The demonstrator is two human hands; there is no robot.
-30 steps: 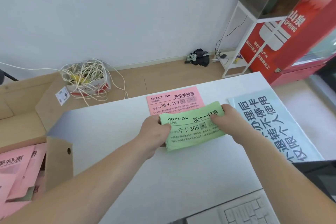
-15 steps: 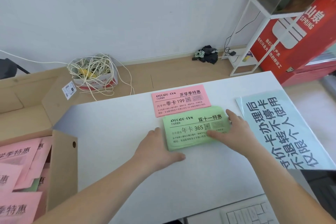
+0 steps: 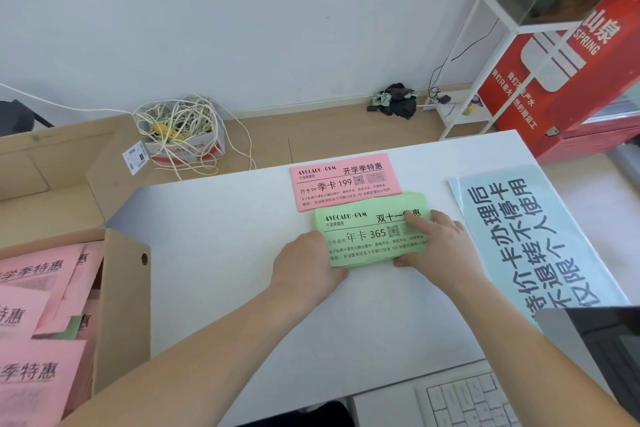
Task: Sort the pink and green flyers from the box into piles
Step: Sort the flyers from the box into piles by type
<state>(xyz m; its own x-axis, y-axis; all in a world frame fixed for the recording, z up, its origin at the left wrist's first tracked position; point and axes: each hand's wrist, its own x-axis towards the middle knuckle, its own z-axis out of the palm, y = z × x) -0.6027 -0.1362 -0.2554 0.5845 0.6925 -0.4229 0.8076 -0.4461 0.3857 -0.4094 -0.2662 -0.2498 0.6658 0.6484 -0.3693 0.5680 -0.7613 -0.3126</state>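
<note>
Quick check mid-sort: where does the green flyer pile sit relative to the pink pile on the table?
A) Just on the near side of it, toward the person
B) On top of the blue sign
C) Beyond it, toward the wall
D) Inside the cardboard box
A: the green flyer pile lies on the white table directly nearer the person than the pink flyer pile, and the left hand and right hand both touch it.

both hands, left hand (image 3: pixel 306 265) and right hand (image 3: pixel 438 243), flat on green flyers (image 3: pixel 363 236) beside pink pile (image 3: pixel 344 180)

Left hand (image 3: pixel 308 267): bare
Right hand (image 3: pixel 437 243): bare
Forearms: uncovered along all that shows, down to the lower edge
</note>
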